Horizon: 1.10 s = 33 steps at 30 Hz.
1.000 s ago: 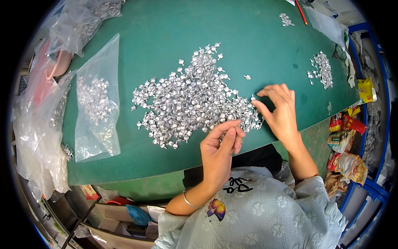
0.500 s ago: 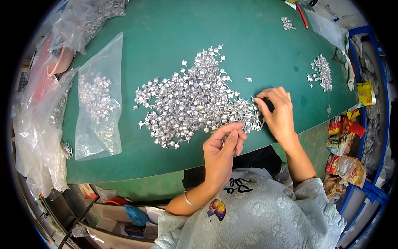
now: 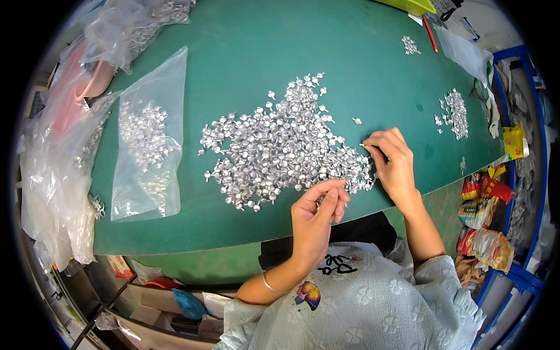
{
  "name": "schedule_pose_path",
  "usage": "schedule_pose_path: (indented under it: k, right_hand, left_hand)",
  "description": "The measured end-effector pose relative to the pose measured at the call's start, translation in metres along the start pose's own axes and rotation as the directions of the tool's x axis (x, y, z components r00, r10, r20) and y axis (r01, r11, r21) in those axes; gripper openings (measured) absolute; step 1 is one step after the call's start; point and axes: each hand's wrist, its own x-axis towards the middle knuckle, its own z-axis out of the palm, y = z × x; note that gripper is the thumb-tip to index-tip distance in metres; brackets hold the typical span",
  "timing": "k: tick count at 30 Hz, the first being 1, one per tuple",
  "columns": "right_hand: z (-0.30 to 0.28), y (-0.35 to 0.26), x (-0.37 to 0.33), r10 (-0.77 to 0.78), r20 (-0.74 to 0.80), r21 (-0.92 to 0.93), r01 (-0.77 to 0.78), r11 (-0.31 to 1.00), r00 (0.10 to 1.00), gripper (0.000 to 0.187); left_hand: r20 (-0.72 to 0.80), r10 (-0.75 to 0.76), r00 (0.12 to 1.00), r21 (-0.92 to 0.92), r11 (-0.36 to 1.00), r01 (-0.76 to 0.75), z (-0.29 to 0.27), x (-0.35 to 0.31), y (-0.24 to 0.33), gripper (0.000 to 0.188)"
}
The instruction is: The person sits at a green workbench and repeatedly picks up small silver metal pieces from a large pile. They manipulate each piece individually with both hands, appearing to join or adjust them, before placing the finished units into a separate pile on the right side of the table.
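Observation:
A big heap of small silver metal pieces [image 3: 274,154], each a round head with a short stem, is spread over the green table [image 3: 233,64]. At the heap's near edge my left hand [image 3: 318,213] is curled closed, palm up. A bit of silver shows inside its fingers, so it holds some of these metal pieces; how many is hidden. My right hand [image 3: 395,163] is at the heap's right edge, fingers bent down and closed together. A small silver piece shows at its fingertips. One loose piece [image 3: 357,121] lies just beyond that hand.
To the left lies a clear plastic bag [image 3: 149,146] with metal pieces inside, beside more bags [image 3: 58,192] and a pink basket [image 3: 98,81]. Smaller piles [image 3: 456,114] [image 3: 410,45] and a red pencil [image 3: 430,35] are at the right. A yellow-green tray [image 3: 411,6] shows at the far edge.
The whole view has shifted slightly, and the yellow-green tray has come into sight at the far edge. Both hands keep nearly the same pose, my right hand still at the heap's right edge.

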Motion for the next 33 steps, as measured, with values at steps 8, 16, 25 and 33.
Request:
schedule_pose_path:
  k: [8, 16, 25, 33]
  right_hand:
    - [-0.015, -0.002, 0.023, 0.047, 0.11, 0.101, -0.058, 0.993, 0.993, 0.011]
    - [-0.012, 0.026, 0.272, -0.051, -0.248, 0.24, 0.113, 0.964, 0.967, 0.023]
    - [0.02, 0.015, 0.213, -0.106, 0.37, 0.199, 0.033, 0.979, 0.923, 0.018]
    - [0.039, 0.028, 0.134, -0.261, 0.275, 0.076, 0.249, 0.965, 0.926, 0.018]
  left_hand:
    - [-0.02, -0.011, 1.0, -0.008, 1.0, 0.011, -0.004, 0.002, 0.007, 0.018]
    - [-0.027, 0.011, 1.0, -0.027, 1.0, -0.012, -0.01, 0.007, 0.008, 0.019]
    - [0.048, -0.015, 0.999, -0.039, 0.999, 0.017, -0.017, 0.01, 0.019, 0.021]
    - [0.103, -0.102, 0.989, -0.069, 0.992, 0.11, -0.015, 0.014, 0.02, 0.022]
